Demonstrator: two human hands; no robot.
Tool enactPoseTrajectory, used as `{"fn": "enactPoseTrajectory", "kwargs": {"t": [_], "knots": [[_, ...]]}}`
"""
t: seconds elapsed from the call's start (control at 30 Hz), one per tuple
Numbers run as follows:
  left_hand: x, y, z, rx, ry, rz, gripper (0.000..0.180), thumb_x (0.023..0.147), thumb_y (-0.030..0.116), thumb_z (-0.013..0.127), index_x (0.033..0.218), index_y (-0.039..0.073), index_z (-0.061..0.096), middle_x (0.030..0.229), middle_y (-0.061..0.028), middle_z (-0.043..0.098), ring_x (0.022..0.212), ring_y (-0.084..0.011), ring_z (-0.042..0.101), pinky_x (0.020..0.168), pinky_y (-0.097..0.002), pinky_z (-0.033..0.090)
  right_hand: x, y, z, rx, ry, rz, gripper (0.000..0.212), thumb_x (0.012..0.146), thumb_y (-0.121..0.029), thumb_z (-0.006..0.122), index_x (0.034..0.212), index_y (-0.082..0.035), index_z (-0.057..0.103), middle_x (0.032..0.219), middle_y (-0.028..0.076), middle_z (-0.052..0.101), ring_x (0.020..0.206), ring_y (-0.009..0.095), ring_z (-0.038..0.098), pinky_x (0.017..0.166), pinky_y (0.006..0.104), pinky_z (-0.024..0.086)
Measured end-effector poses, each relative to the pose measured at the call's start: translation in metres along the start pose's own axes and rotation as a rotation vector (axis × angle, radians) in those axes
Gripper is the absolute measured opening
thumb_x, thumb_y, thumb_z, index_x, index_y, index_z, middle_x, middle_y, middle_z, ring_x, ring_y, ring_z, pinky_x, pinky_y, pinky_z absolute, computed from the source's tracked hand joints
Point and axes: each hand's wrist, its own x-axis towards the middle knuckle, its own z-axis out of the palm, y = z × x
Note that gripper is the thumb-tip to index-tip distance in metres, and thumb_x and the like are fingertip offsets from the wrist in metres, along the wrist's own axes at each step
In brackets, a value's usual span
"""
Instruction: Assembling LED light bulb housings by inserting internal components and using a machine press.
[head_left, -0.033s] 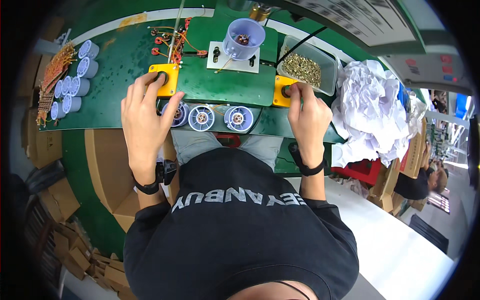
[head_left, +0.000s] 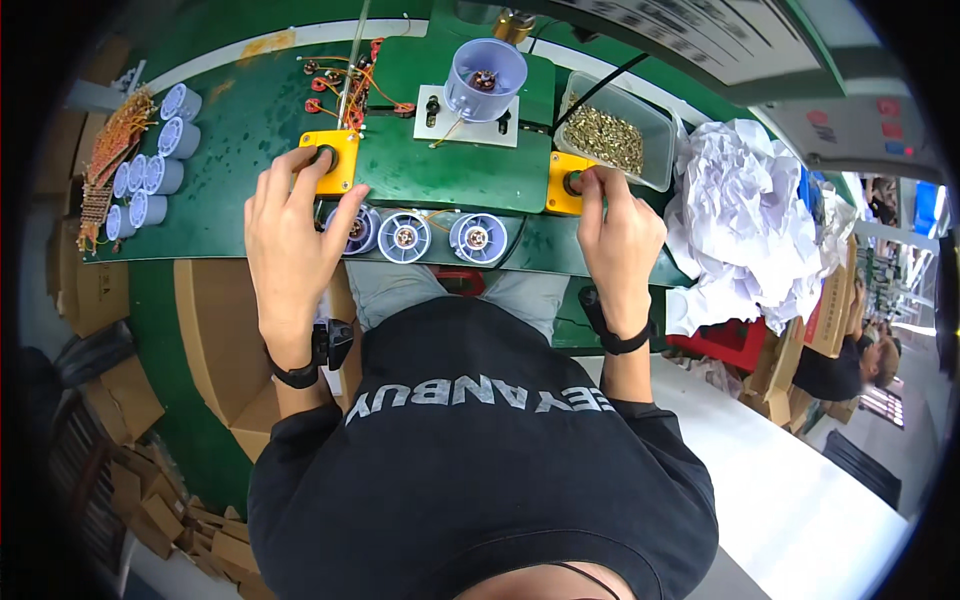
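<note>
My left hand (head_left: 294, 235) rests its fingertips on the black push button (head_left: 323, 157) of a yellow control box (head_left: 341, 177). Its thumb is spread away. My right hand (head_left: 619, 232), fingers bent in, has its thumb and fingertips at the button (head_left: 573, 182) of a second yellow box (head_left: 562, 200). Between the boxes, a lavender plastic housing (head_left: 486, 100) with a copper-wound part (head_left: 484, 80) inside stands on a white plate (head_left: 508, 131) with black bolts. One thin wire hangs from it. Three similar housings (head_left: 404, 237) line the bench's front edge, the leftmost partly behind my left thumb.
Several lavender housings (head_left: 177, 138) and a pile of orange-wired parts (head_left: 122, 140) sit at the left. Red coils with wires (head_left: 318, 105) lie behind the left box. A clear tub (head_left: 655, 150) of small brass pieces and crumpled white paper (head_left: 745, 220) are at the right.
</note>
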Motion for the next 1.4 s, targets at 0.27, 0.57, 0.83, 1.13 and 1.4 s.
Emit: {"fn": "enactPoseTrajectory", "kwargs": {"t": [0.27,0.57,0.83,1.13,1.4], "knots": [[0.020,0.023,-0.011,-0.156,0.116,0.004,0.048,0.085,0.023,0.080,0.124,0.000,0.065,0.121,-0.0121,0.065,0.108,-0.0319,0.064,0.090,-0.0418,0.050,-0.043,0.031,0.022,0.639,0.282,0.284,0.013,0.103,-0.007,0.057,0.101,0.003,0.065,0.084,0.009,0.073,0.068,0.012,0.067,0.061,0.0250,0.048],[0.071,0.089,0.028,-0.562,0.213,0.086,0.071,0.080,0.022,0.083,0.138,-0.002,0.051,0.123,-0.0213,0.065,0.113,-0.0338,0.066,0.096,-0.0422,0.052,-0.073,0.049,0.064,0.710,0.461,0.410,0.012,0.102,-0.008,0.059,0.099,0.003,0.065,0.082,0.004,0.064,0.065,0.007,0.052,0.058,0.0214,0.041],[0.086,0.081,0.026,-0.691,0.151,0.013,0.071,0.082,0.022,0.083,0.141,0.000,0.050,0.116,-0.0195,0.070,0.096,-0.0312,0.073,0.084,-0.0361,0.058,-0.069,0.044,0.063,0.557,0.460,0.269,0.009,0.096,-0.006,0.066,0.094,0.003,0.067,0.078,0.004,0.061,0.060,0.006,0.045,0.052,0.0226,0.034],[0.019,-0.042,-0.002,-0.510,0.547,-0.297,0.053,0.085,0.025,0.082,0.129,0.003,0.062,0.111,-0.0136,0.073,0.095,-0.0193,0.071,0.082,-0.0338,0.058,-0.072,0.044,0.068,0.499,0.474,0.151,0.006,0.094,-0.004,0.069,0.093,0.002,0.067,0.073,0.003,0.060,0.056,0.007,0.043,0.050,0.0229,0.032],[-0.012,-0.095,0.025,-0.187,0.347,-0.453,0.055,0.085,0.032,0.082,0.127,0.003,0.062,0.114,-0.0182,0.071,0.096,-0.0289,0.071,0.081,-0.0384,0.057,-0.071,0.044,0.068,0.465,0.451,0.103,0.006,0.094,-0.003,0.070,0.091,0.002,0.068,0.072,0.002,0.059,0.056,0.007,0.043,0.050,0.0225,0.032]]}}
